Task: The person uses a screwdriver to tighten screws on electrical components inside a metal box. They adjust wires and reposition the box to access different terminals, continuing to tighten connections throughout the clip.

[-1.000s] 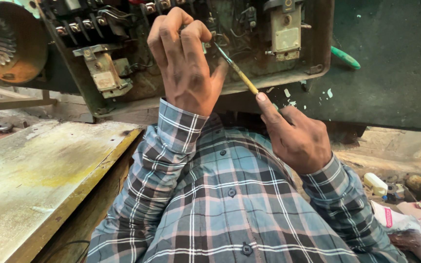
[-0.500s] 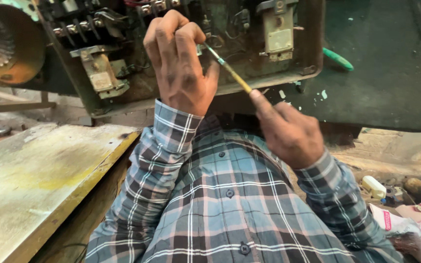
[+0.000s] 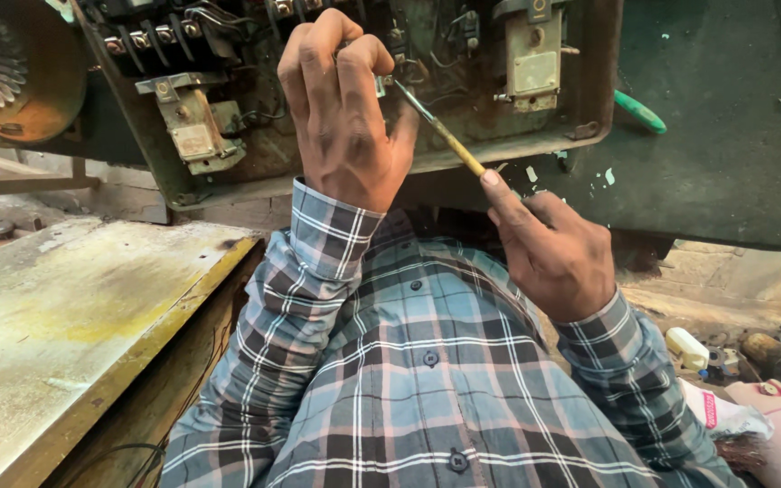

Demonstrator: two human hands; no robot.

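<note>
Gripping the yellow handle of a thin screwdriver point(image 3: 440, 131), the fingers point(image 3: 499, 194) of your right hand point(image 3: 553, 253) are closed round its lower end, with the forefinger laid along the shaft. The tool runs up and to the left from those fingers, its metal tip reaching into the open electrical box point(image 3: 589, 90) just beside your left hand point(image 3: 345, 117).

Your left hand's fingers point(image 3: 354, 63) are curled shut against the components inside the box, at the spot where the screwdriver tip ends; what they pinch, if anything, is hidden by the knuckles and cannot be told. The two hands are near one another, joined only by the tool.

Left of the left fingers, inside the box, sits a grimy metal bracket part point(image 3: 187, 122), with a row of terminals point(image 3: 151, 41) above it. Right of the screwdriver tip, a pale switch block point(image 3: 535, 68) is mounted upright on the box's back wall. Beyond the box's right edge, a green-handled tool point(image 3: 641, 111) lies on the dark surface.

Further left, a rusty round housing point(image 3: 15, 68) is partly in view. Below it and well apart from both hands lies a worn, yellow-stained tabletop point(image 3: 74, 307). Both forearms wear plaid shirt sleeves point(image 3: 318, 262). Low to the right of the right hand, a small white bottle point(image 3: 687, 348) rests among clutter on the floor.
</note>
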